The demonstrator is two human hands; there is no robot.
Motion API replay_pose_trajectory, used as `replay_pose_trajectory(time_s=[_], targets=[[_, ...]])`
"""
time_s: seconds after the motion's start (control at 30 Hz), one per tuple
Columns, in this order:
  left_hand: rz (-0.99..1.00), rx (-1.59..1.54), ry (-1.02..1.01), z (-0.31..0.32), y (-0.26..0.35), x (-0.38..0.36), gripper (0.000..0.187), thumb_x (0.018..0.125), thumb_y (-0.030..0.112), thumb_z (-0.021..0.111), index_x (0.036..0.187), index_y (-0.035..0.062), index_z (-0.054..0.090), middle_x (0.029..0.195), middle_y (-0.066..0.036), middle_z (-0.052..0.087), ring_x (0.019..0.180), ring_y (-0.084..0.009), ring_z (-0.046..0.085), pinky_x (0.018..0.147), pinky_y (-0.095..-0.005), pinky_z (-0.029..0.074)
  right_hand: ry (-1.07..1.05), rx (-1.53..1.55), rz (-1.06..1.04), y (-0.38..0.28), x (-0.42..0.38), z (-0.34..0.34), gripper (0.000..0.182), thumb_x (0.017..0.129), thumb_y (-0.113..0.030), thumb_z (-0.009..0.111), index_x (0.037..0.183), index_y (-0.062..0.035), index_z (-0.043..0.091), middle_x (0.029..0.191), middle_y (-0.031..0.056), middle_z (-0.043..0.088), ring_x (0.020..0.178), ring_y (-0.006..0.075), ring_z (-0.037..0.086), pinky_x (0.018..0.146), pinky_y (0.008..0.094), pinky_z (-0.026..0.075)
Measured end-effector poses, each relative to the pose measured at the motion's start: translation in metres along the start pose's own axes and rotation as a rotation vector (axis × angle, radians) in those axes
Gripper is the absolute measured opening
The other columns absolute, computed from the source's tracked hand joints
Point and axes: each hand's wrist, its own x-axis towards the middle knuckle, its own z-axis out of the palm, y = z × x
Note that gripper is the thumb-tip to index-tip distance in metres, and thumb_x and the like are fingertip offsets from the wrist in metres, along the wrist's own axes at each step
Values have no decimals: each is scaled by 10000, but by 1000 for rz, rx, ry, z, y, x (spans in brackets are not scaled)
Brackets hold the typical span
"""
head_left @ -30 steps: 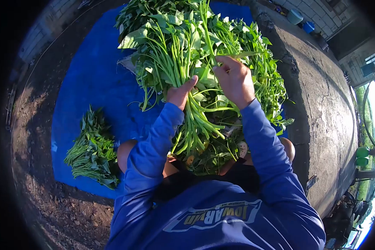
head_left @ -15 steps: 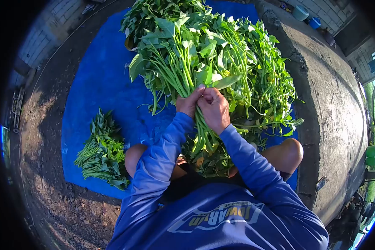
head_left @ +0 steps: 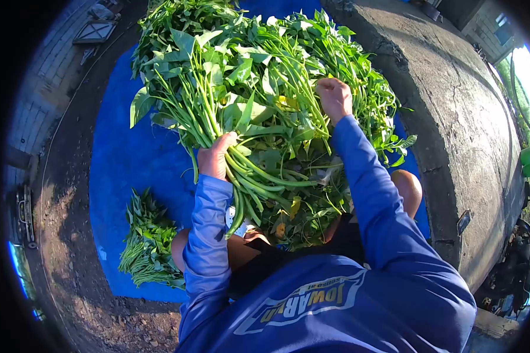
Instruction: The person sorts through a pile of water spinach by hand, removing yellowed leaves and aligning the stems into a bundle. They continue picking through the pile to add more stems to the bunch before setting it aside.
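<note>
My left hand (head_left: pixel 214 157) is closed around a bunch of water spinach (head_left: pixel 189 112), gripping its long green stems. The bunch's leaves point away from me, and the stem ends fan out below the hand toward my lap. My right hand (head_left: pixel 335 99) is at the heap of water spinach (head_left: pixel 277 50), further out and to the right. Its fingers are curled together among leaves and stems, and what lies between them is hidden. Loose leaves and stems (head_left: pixel 303 220) lie between my legs.
A blue tarp (head_left: pixel 121 117) is spread under the greens. A smaller pile of bundled greens (head_left: pixel 150 241) rests on it at the left, near my knee. A raised concrete ledge (head_left: pixel 447 117) runs along the right side. Bare dirt (head_left: pixel 70 265) borders the tarp on the left.
My hands were together on the bunch. The left has moved left with it, and the right has let go and reached outward to the right, to the heap. The view has shifted slightly.
</note>
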Motion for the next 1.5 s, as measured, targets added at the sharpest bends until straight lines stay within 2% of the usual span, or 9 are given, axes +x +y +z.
replay_pose_trajectory(time_s=[0.2, 0.37, 0.47, 0.63, 0.77, 0.87, 1.13, 1.3, 1.5], targets=[[-46, 45, -17, 4, -5, 4, 250, 872, 177, 801, 1019, -14, 731, 869, -104, 719, 655, -211, 706, 576, -365, 617, -170, -86, 53, 31, 28, 31, 412, 876, -432, 732, 1083, -83, 805, 1067, 178, 777, 1077, 319, 736, 989, 386, 556], [-2, 2, -15, 11, 5, -3, 204, 879, 147, 796, 1000, -9, 744, 841, -78, 713, 676, -188, 701, 617, -335, 602, -225, -150, -58, 12, 47, 9, 284, 884, -297, 703, 1035, -75, 796, 990, 169, 760, 871, 318, 727, 845, 406, 574], [10, 36, 13, 6, -1, 2, 249, 848, 139, 830, 1014, -35, 764, 937, -87, 754, 879, -151, 714, 847, -309, 566, -361, 112, 112, -22, 59, -24, 323, 904, -274, 762, 1141, -55, 778, 1024, 87, 768, 895, 206, 709, 830, 371, 570], [-103, 93, -48, 13, 16, -11, 282, 857, 224, 822, 984, -18, 755, 817, -72, 739, 661, -171, 707, 620, -320, 582, -609, 160, 137, -97, 74, -77, 271, 1008, -273, 715, 1234, -123, 701, 1006, -28, 722, 884, 62, 632, 764, 298, 523], [11, 91, -63, 9, 13, -10, 313, 833, 237, 836, 997, -18, 757, 853, -76, 743, 653, -187, 711, 598, -345, 595, -417, 378, 47, -145, 90, -114, 267, 1013, -298, 710, 1217, -127, 706, 916, -57, 703, 738, 40, 577, 719, 251, 473], [-125, 59, -75, 7, 18, -16, 289, 832, 215, 836, 998, -10, 760, 875, -77, 746, 676, -184, 715, 622, -342, 599, -609, -25, -15, -147, 113, -124, 299, 980, -309, 741, 1190, -96, 726, 915, -38, 696, 817, 72, 629, 749, 288, 518], [73, 62, -81, 6, 2, -3, 299, 849, 232, 851, 1000, -23, 813, 938, -79, 780, 819, -150, 713, 804, -319, 571, -413, 144, -109, -206, 101, -124, 290, 951, -307, 783, 1160, -109, 753, 908, -58, 687, 774, 36, 586, 700, 286, 504], [27, 15, -70, 10, -5, -4, 402, 844, 239, 888, 1120, -34, 781, 1060, -90, 774, 918, -154, 718, 864, -316, 569, -208, -11, -383, -230, 81, -82, 381, 882, -323, 834, 1157, -68, 765, 837, 3, 690, 748, 112, 638, 710, 311, 551], [-175, -170, -90, 10, -5, -12, 383, 903, 310, 859, 1124, 17, 749, 1017, -70, 764, 862, -161, 736, 796, -327, 609, -368, -49, -449, -207, -62, -17, 334, 883, -276, 754, 1107, -29, 777, 855, 189, 758, 781, 316, 755, 745, 417, 586]])
